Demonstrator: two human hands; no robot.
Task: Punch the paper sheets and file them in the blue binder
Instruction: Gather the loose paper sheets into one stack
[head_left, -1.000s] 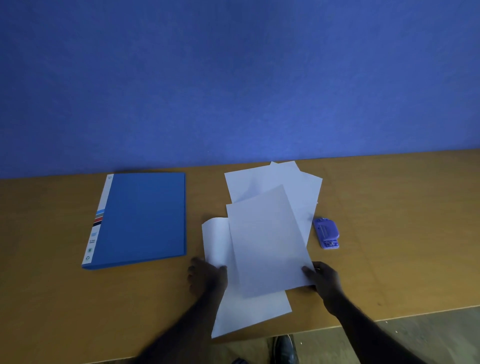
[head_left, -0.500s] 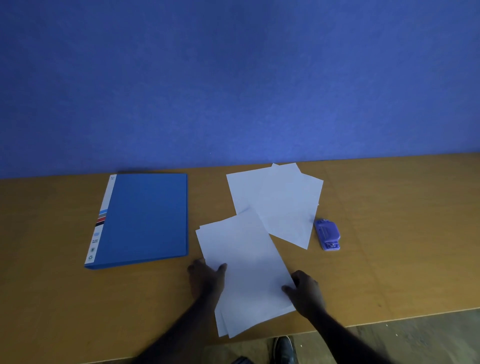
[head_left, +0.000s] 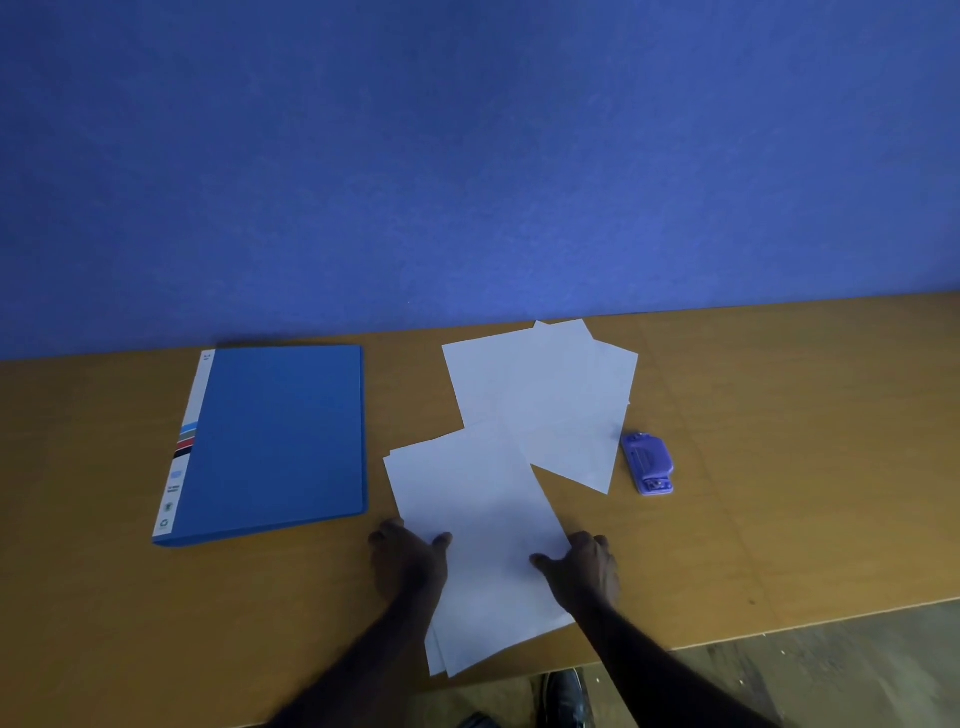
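Squaring up | left hand (head_left: 410, 558) and right hand (head_left: 584, 566) lie spread flat on near sheets (head_left: 478, 525), pinning edges to align | more paper (head_left: 545, 395) behind | punch (head_left: 649, 464) right, binder (head_left: 270, 441) closed left, both waiting

1. A closed blue plastic binder (head_left: 275, 441) with a white striped spine lies flat at left on the desk.
2. Two or three white paper sheets (head_left: 480, 545) lie roughly stacked at the near edge, overhanging it.
3. More loose white sheets (head_left: 550, 395) overlap behind, fanned.
4. A small purple hole punch (head_left: 648, 464) sits just right of them.
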